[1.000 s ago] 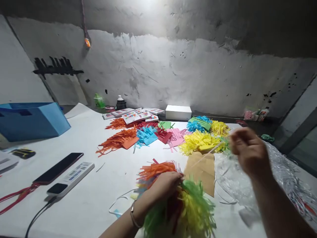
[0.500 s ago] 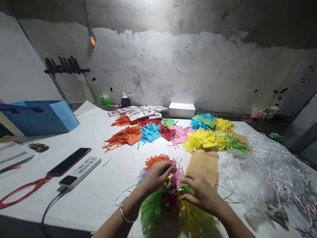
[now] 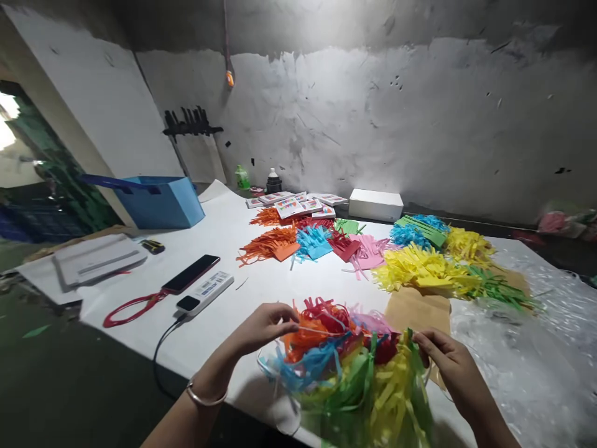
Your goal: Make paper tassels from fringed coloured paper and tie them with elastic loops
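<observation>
Multicoloured bunch of cut paper fringe, orange, red, pink, blue, green and yellow (image 3: 349,379), at the near edge of the white-covered table (image 3: 252,292), between the two hands. Left hand (image 3: 268,323), silver bangle at wrist (image 3: 205,398): thumb and fingers nearly closed, pinching a thin pale string (image 3: 314,331) that crosses the bunch's upper side. Right hand (image 3: 445,358): thumb and forefinger pinched together at the bunch's upper right end, by the green strips; exact grip partly hidden. Brown paper sheet (image 3: 417,311) just behind the bunch; crumpled clear plastic (image 3: 508,348) right of it. Yellow fringe bundle (image 3: 422,267) farther back.
</observation>
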Motion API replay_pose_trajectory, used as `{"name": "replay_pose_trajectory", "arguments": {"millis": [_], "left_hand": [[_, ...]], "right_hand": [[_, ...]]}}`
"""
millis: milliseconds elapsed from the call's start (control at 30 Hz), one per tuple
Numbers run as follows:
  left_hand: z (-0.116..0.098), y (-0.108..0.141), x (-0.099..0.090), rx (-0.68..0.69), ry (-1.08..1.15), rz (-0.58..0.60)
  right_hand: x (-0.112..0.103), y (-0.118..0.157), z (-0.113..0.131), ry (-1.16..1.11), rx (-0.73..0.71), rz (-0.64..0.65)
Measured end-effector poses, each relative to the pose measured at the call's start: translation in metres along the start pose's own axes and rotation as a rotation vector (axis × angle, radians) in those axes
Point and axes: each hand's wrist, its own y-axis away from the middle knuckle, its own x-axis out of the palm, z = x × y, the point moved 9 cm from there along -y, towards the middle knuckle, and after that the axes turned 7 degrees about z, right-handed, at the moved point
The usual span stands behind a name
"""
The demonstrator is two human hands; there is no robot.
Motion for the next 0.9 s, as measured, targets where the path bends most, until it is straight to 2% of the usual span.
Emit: {"name": "replay_pose_trajectory", "arguments": {"millis": [67,167,300,433,500,600,667,767,900], "left_hand": [[-0.005,-0.001,0.019,0.012,-0.015,0.104],[-0.013,-0.007,0.044,0.021,-0.032,0.179],[-0.026,-0.021,0.067,0.030,-0.045,0.145],[-0.042,-0.032,0.077,0.087,-0.014,0.109],[-0.051,-0.034,0.075,0.128,0.039,0.126],[-0.065,-0.029,0.062,0.167,0.153,0.132],[-0.076,-0.024,0.050,0.187,0.221,0.118],[-0.092,-0.017,0.033,0.221,0.265,0.067],[-0.109,-0.015,0.018,0.266,0.229,-0.012]], "right_hand": [[0.006,0.003,-0.003,-0.015,0.050,0.024],[0.014,0.008,-0.004,-0.022,0.088,0.066],[0.020,0.011,-0.002,-0.017,0.096,0.106],[0.016,0.014,0.001,-0.016,0.088,0.081],[0.011,0.017,-0.002,-0.060,0.118,0.054],[-0.002,0.024,-0.009,-0.289,0.177,-0.002],[-0.006,0.025,-0.006,-0.394,0.167,0.046],[-0.008,0.020,0.013,-0.307,0.097,0.192],[-0.013,0.009,0.045,-0.174,-0.019,0.239]]}}
